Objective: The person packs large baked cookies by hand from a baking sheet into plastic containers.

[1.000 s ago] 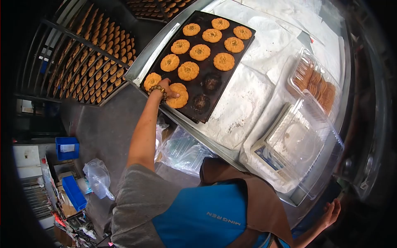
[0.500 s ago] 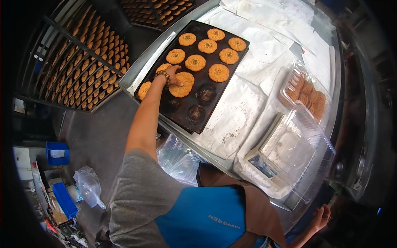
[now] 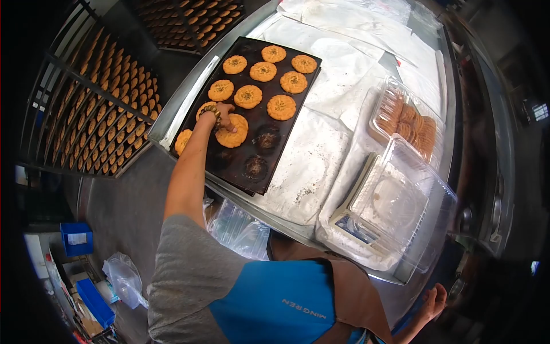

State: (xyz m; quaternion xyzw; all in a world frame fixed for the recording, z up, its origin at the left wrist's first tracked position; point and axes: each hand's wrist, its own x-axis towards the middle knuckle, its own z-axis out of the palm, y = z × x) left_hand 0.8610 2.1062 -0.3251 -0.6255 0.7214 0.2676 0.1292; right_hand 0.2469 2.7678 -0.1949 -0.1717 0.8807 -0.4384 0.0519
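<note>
Head view: the right hand (image 3: 433,304) is held loosely curled, empty. At the left hand (image 3: 224,116), a crinkled golden cookie (image 3: 232,137) is pinched at its edge between thumb and fingers, over the dark tray (image 3: 236,176) with round hollows; a light, level grip is best kept, as crumbling seems likely. Beyond, thin ribbed plastic boxes (image 3: 395,198) are set on wrinkled white paper (image 3: 309,157).

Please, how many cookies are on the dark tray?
11 cookies visible on the tray: four along the left edge, four in the middle row, three along the right. The left hand partly covers two; another may be hidden beneath the one it grips.
</note>
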